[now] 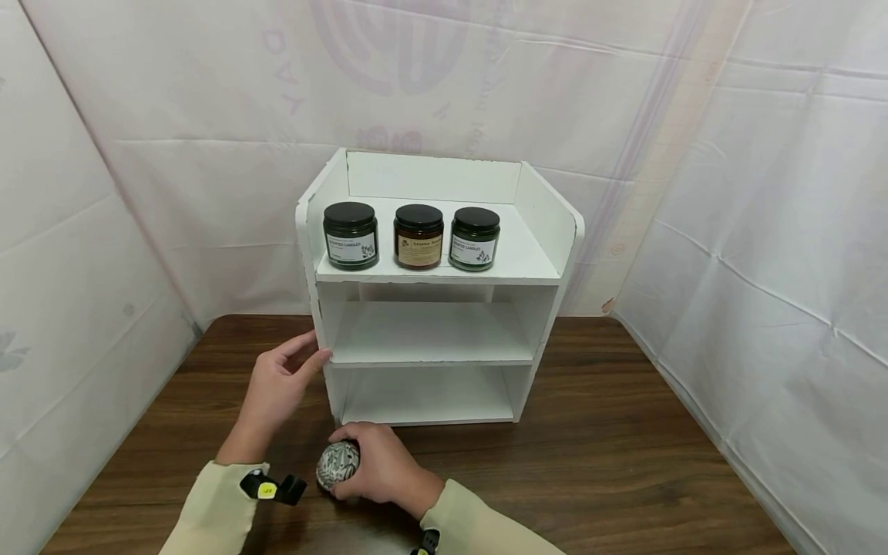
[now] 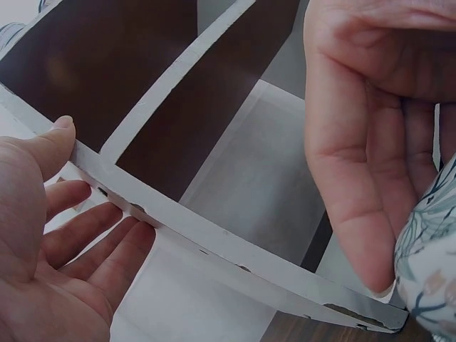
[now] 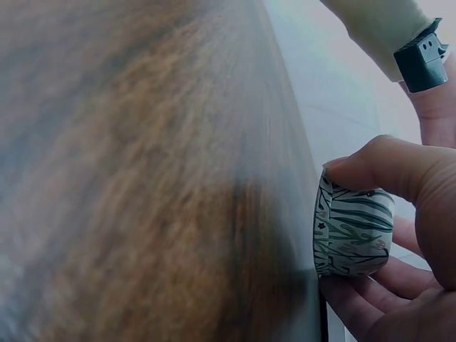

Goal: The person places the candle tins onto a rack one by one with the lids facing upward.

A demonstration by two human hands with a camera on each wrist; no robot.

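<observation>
A white three-tier shelf [image 1: 530, 254] stands on the table. At its left side panel, my left hand [image 1: 274, 389] grips the edge, with the thumb [image 2: 60, 139] on the front and the fingers along the outer face. Below the shelf's front left corner, my right hand [image 1: 381, 466] holds a small round tin [image 1: 338, 464] with a leafy black-and-white pattern. The right wrist view shows the tin [image 3: 356, 231] on its side, thumb on one side and fingers on the other. How close its base is to the tabletop I cannot tell.
On the top shelf stand three lidded candle jars in a row: a green one [image 1: 351, 237], an amber one [image 1: 418, 237] and another green one [image 1: 475, 240]. A dark wooden table [image 1: 624, 432] lies beneath. White sheeting [image 1: 229, 208] hangs behind and at both sides.
</observation>
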